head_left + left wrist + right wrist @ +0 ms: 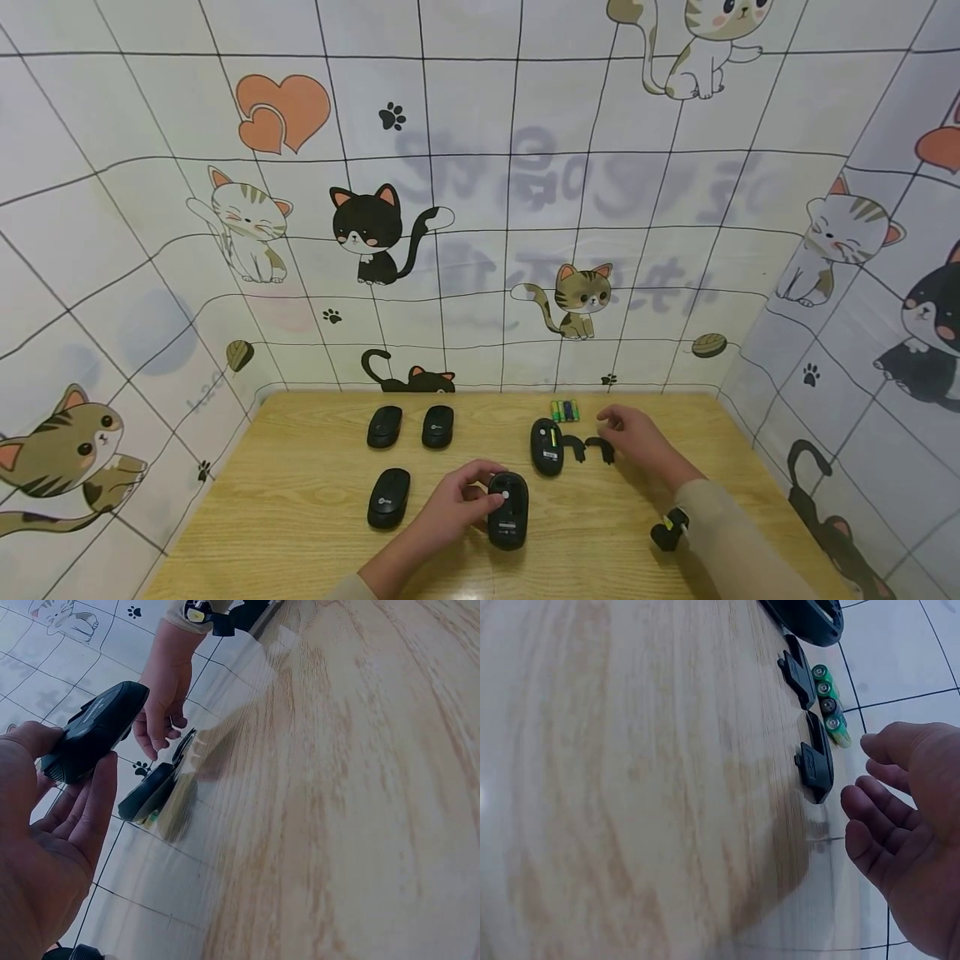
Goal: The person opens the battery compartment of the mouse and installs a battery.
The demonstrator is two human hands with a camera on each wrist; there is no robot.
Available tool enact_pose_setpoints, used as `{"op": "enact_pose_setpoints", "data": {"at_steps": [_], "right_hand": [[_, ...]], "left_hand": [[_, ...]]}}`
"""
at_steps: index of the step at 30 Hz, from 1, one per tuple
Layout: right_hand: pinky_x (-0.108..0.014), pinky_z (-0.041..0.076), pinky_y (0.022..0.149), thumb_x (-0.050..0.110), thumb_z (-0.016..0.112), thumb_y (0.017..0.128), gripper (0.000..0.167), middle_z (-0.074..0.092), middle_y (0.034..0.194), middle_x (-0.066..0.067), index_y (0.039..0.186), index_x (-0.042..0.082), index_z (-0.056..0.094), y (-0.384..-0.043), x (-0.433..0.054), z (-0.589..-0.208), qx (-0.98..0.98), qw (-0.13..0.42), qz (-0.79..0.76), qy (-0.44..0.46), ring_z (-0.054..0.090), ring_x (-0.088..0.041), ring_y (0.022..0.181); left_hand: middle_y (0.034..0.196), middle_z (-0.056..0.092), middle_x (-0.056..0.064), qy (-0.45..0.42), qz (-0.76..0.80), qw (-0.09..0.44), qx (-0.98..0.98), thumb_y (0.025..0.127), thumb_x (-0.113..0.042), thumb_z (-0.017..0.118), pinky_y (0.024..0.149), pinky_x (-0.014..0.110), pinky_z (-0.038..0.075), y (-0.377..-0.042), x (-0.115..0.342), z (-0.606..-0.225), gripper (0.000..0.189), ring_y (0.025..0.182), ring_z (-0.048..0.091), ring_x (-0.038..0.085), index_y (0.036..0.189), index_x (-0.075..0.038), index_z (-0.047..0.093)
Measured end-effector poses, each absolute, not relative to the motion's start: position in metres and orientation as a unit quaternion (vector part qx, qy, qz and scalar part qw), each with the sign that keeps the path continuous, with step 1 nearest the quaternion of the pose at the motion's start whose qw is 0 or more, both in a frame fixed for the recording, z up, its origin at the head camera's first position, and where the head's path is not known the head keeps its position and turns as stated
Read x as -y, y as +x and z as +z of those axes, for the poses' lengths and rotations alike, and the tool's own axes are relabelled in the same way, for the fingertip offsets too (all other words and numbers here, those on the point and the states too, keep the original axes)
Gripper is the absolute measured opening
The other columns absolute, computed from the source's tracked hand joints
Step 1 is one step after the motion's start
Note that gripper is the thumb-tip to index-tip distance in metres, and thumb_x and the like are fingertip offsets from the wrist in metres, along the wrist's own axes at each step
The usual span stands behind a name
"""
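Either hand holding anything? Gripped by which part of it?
The left hand holds a black mouse, underside up, by its upper left side as the head view shows it. The right hand holds nothing.

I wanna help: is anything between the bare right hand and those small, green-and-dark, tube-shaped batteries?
Nothing visible is between the right hand and the batteries; the curved black plastic covers lie nearer the person.

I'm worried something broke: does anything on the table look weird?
The upside-down computer mouse near the batteries looks odd: its battery compartment is open, and two black covers lie beside it. No spills or damage show.
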State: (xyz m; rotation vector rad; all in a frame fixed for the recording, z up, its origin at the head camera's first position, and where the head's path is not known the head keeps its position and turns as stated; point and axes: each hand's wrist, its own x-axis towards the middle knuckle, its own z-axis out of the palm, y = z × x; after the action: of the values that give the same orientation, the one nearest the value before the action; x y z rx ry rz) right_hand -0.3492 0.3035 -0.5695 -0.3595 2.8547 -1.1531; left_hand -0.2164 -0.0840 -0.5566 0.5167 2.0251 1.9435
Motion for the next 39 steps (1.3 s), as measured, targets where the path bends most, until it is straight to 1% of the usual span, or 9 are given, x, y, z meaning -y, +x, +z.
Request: {"op": "enact_pose_setpoints", "data": {"at_steps": [3,6,12,15,19,27,32,34,39], "right_hand": [[-0.037,0.056,0.068,0.013,0.070,0.109,0.035,0.068,0.103,-0.008,0.140,-0.003,0.064,-0.358,-0.300,-0.571,-0.920,0.015,-0.373,-0.117,0.066,-0.022,0.089],[-0.037,0.057,0.069,0.015,0.069,0.110,0.040,0.069,0.105,-0.009,0.145,-0.004,0.060,-0.368,-0.296,-0.573,-0.923,0.013,-0.367,-0.118,0.067,-0.022,0.092],[-0.044,0.060,0.080,0.017,0.070,0.110,0.039,0.070,0.110,-0.010,0.144,-0.001,0.063,-0.382,-0.285,-0.570,-0.928,0.016,-0.351,-0.126,0.069,-0.027,0.101],[-0.048,0.061,0.083,0.016,0.068,0.110,0.039,0.070,0.114,-0.012,0.145,-0.002,0.062,-0.385,-0.279,-0.569,-0.930,0.023,-0.343,-0.131,0.069,-0.030,0.106],[-0.050,0.062,0.083,0.013,0.066,0.110,0.040,0.070,0.118,-0.018,0.146,-0.005,0.061,-0.386,-0.274,-0.568,-0.930,0.032,-0.340,-0.137,0.069,-0.035,0.110],[-0.047,0.061,0.082,0.012,0.062,0.110,0.046,0.069,0.123,-0.024,0.150,-0.009,0.057,-0.392,-0.276,-0.572,-0.923,0.048,-0.341,-0.173,0.067,-0.039,0.112],[-0.043,0.058,0.083,0.017,0.059,0.110,0.050,0.069,0.128,-0.024,0.155,-0.005,0.056,-0.401,-0.281,-0.576,-0.920,0.065,-0.334,-0.194,0.066,-0.034,0.111],[-0.045,0.058,0.086,0.017,0.058,0.111,0.050,0.068,0.130,-0.024,0.155,-0.005,0.056,-0.403,-0.282,-0.576,-0.920,0.072,-0.331,-0.196,0.066,-0.034,0.113],[-0.055,0.058,0.094,0.015,0.057,0.113,0.047,0.066,0.135,-0.027,0.156,-0.007,0.055,-0.405,-0.280,-0.572,-0.920,0.084,-0.329,-0.194,0.065,-0.041,0.121]], "left_hand": [[0.114,0.067,0.009,0.178,0.673,0.144,-0.704,0.106,-0.011,0.075,0.070,0.038,0.068,-0.216,0.084,-0.557,0.034,0.086,0.073,0.019,0.139,-0.015,0.070],[0.113,0.067,0.009,0.177,0.674,0.144,-0.703,0.106,-0.011,0.075,0.070,0.038,0.068,-0.216,0.084,-0.557,0.034,0.086,0.073,0.019,0.139,-0.015,0.070],[0.113,0.067,0.009,0.170,0.677,0.147,-0.700,0.106,-0.011,0.075,0.070,0.039,0.068,-0.216,0.083,-0.557,0.034,0.086,0.073,0.021,0.139,-0.016,0.071],[0.113,0.067,0.010,0.167,0.678,0.149,-0.701,0.106,-0.011,0.075,0.070,0.039,0.068,-0.216,0.083,-0.556,0.034,0.087,0.073,0.021,0.139,-0.016,0.071],[0.113,0.067,0.010,0.165,0.677,0.150,-0.701,0.106,-0.011,0.075,0.070,0.038,0.068,-0.215,0.082,-0.555,0.034,0.087,0.073,0.022,0.139,-0.016,0.071],[0.114,0.067,0.010,0.165,0.680,0.151,-0.698,0.106,-0.010,0.075,0.071,0.039,0.069,-0.215,0.083,-0.555,0.034,0.088,0.073,0.021,0.139,-0.015,0.071],[0.114,0.067,0.010,0.167,0.678,0.150,-0.700,0.106,-0.010,0.075,0.071,0.039,0.069,-0.216,0.083,-0.555,0.034,0.088,0.074,0.021,0.139,-0.015,0.071],[0.114,0.067,0.010,0.167,0.678,0.149,-0.700,0.106,-0.010,0.075,0.071,0.038,0.069,-0.216,0.083,-0.555,0.034,0.088,0.073,0.021,0.139,-0.016,0.071],[0.114,0.067,0.010,0.168,0.678,0.147,-0.701,0.106,-0.010,0.075,0.071,0.038,0.068,-0.217,0.083,-0.555,0.034,0.087,0.073,0.021,0.139,-0.016,0.071]]}}
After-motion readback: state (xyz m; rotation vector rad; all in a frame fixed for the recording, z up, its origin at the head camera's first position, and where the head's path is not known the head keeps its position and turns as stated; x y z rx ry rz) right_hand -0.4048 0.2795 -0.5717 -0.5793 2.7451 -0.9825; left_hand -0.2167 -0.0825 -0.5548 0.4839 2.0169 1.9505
